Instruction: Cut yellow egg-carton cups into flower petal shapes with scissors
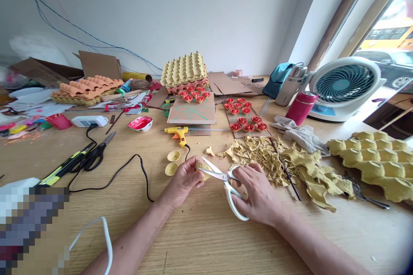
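My right hand (258,191) grips white-handled scissors (232,195), fingers through the loops, with the blades parted. Pinched in my left hand (185,182) is a small piece of yellow egg carton (203,166), and the blades lie against it. Two cut egg-carton cups, an upper cup (173,156) and a lower cup (171,169), sit just left of my left hand. Beyond them lies a yellow glue gun (179,134). A heap of yellow carton scraps (258,154) spreads behind and right of my right hand.
Red paper-pulp roses (248,127) stand on cardboard. A yellow egg tray (374,159) lies at the right, near a fan (345,86) and a pink can (301,107). Black scissors (93,154), a cutter (66,165), a power strip (89,121) and a black cord (129,161) occupy the left.
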Tool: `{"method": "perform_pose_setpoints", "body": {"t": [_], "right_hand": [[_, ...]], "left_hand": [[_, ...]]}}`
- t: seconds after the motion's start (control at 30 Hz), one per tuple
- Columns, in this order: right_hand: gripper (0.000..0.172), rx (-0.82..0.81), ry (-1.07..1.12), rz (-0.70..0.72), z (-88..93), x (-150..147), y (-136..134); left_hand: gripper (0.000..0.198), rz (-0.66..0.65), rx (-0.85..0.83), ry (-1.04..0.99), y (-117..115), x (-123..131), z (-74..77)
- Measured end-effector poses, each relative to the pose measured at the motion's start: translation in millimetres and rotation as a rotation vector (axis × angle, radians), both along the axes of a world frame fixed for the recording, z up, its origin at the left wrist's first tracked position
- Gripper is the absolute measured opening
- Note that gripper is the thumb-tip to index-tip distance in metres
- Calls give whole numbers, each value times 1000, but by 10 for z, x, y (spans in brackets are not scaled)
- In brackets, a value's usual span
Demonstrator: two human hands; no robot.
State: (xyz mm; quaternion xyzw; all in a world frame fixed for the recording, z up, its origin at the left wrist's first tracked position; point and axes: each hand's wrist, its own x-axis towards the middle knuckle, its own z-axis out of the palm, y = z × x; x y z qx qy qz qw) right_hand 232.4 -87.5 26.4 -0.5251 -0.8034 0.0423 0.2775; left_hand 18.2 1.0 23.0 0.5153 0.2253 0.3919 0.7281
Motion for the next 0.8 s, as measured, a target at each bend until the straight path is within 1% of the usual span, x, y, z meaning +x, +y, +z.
{"method": "perform_pose_setpoints", "body": {"t": [0.17,0.4,0.7,0.8], "right_hand": [[14,47,-41,-34,-10,-16,-6],[15,116,-82,-73,-70,13,2],[14,172,-66,-51,-52,19,-16],[14,122,-35,-12,-37,13,-22]], "left_hand": [[42,-44,32,49,4,2,-48],[45,-42,18,89,0,-8,-69],[50,11,41,126,3,6,-64],[48,11,73,127,13,7,-63]]}}
